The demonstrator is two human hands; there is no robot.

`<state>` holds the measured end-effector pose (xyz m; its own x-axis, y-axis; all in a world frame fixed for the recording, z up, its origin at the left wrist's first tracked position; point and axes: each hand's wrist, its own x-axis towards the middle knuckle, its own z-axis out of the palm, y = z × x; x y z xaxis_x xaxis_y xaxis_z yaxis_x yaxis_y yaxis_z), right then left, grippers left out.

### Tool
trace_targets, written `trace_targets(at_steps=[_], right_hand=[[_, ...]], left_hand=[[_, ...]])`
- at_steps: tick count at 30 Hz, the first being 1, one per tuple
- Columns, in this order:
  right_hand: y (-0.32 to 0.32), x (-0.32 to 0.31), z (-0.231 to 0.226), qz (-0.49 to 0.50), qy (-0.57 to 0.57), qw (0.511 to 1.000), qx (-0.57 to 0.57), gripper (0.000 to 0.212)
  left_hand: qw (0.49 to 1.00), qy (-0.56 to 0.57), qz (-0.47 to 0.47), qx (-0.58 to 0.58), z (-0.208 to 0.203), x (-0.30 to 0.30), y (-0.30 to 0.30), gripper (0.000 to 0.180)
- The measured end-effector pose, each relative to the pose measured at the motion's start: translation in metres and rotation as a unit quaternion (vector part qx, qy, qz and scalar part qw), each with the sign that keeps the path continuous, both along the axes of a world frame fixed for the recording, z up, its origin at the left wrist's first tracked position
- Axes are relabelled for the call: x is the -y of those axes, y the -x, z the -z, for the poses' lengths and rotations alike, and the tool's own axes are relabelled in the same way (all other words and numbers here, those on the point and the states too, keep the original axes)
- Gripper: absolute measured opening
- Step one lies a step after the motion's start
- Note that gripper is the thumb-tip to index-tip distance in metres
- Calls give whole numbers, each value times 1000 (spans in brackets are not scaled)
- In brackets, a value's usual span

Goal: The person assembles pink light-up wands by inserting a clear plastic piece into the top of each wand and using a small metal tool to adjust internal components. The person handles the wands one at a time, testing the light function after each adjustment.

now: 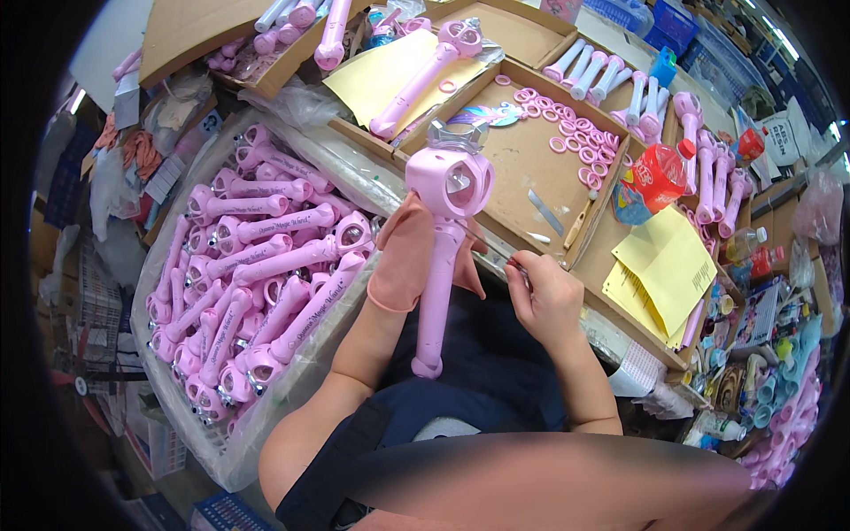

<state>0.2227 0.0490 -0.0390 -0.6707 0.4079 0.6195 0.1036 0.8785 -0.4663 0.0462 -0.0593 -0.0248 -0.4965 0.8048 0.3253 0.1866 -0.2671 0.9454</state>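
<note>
A pink toy wand [436, 292] stands nearly upright in front of me, its round openwork head holding a clear piece and topped by a silvery crown-like part. My left hand [403, 252], in a salmon-coloured glove, is closed around the wand just below its head; the wand hides part of the fingers. To the right, my bare right hand [547, 290] is closed in a pinch on a thin stick-like tool [498, 251]. The tool slants toward the wand's neck, but whether its tip touches cannot be made out.
At left, a plastic-lined crate [232, 473] holds many pink wands. Ahead, a cardboard tray [500, 164] carries pink rings [584, 137], a flat metal blade [545, 212] and a wooden-handled brush [580, 219]. Yellow paper [664, 265], a red-labelled bottle [655, 177] and more wands lie right.
</note>
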Motion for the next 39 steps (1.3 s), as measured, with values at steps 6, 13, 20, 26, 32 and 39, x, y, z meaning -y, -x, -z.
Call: trace_targets(at_steps=[6, 13, 20, 26, 32, 39], right_hand=[[-11, -7, -12, 12, -84, 996, -6, 20], [-23, -5, -5, 31, -19, 999, -30, 20], [-21, -9, -5, 37, -74, 997, -13, 20], [-17, -15, 0, 27, -72, 997, -10, 18], [-21, -14, 13, -9, 137, 991, 9, 16], [-16, 3, 14, 27, -140, 989, 50, 22]], left_hand=[[972, 102, -45, 208, -8, 3, -13, 36], [872, -91, -28, -480, 10, -1, 12, 28], [984, 55, 70, 155, 24, 8, -8, 35], [989, 89, 51, 109, 27, 17, -8, 42], [996, 89, 15, -27, 43, 16, -6, 49], [979, 105, -167, 45, 44, 3, -28, 65]])
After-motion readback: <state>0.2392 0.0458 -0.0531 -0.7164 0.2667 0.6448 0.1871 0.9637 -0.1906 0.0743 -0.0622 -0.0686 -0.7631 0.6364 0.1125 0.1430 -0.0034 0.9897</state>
